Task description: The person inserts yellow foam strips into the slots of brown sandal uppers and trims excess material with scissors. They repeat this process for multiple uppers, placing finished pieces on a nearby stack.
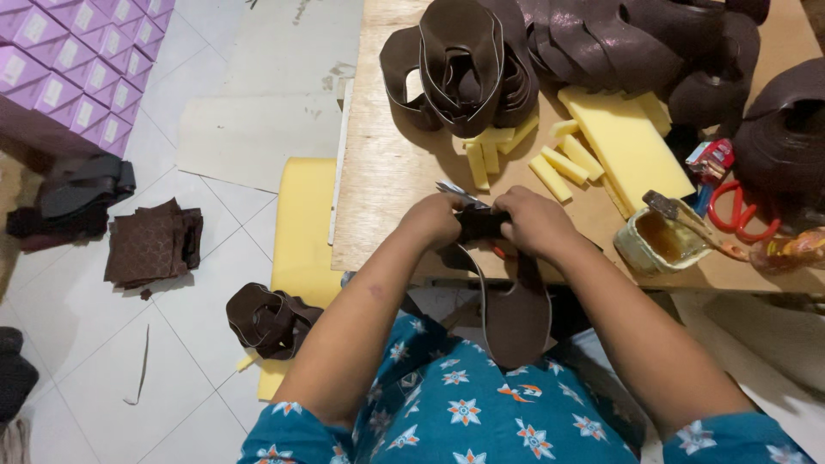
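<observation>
Both the left hand (434, 219) and the right hand (533, 222) pinch with closed fingers the top of a dark brown, sole-shaped leather piece (514, 314) that hangs off the wooden worktop (387, 172) edge over the lap. It looks light, thin and floppy, best held near that upper end

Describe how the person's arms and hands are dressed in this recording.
Both hands, left hand and right hand, are bare, with no gloves, rings or watch showing. The forearms are uncovered. Short teal sleeves with white and orange star-like flowers end above the elbows.
</observation>
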Tool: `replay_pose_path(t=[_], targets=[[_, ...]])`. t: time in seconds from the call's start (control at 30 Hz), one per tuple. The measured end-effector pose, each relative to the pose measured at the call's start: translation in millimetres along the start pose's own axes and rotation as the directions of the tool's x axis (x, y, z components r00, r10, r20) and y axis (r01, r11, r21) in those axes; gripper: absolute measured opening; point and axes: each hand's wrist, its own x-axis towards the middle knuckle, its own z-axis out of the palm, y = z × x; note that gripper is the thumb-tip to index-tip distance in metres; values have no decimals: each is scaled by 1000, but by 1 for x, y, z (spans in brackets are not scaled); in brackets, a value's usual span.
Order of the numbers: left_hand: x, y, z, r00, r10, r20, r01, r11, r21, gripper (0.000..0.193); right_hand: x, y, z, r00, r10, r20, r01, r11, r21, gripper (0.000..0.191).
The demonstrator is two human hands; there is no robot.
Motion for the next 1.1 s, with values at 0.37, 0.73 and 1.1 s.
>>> replay_pose_path(t=[0.37,0.73,1.1], targets=[[-8,6,12,997,76,30,-81,973,215,47,-19,2,15,919,-305,-249,259,945,-200,26],[-16,15,5,997,25,75,-42,969,244,61,-16,9,25,897,-304,-320,281,952,-117,19],[-15,6,10,998,70,-9,-68,986,151,60,-12,6,26,912,-289,-292,265,957,-118,20]])
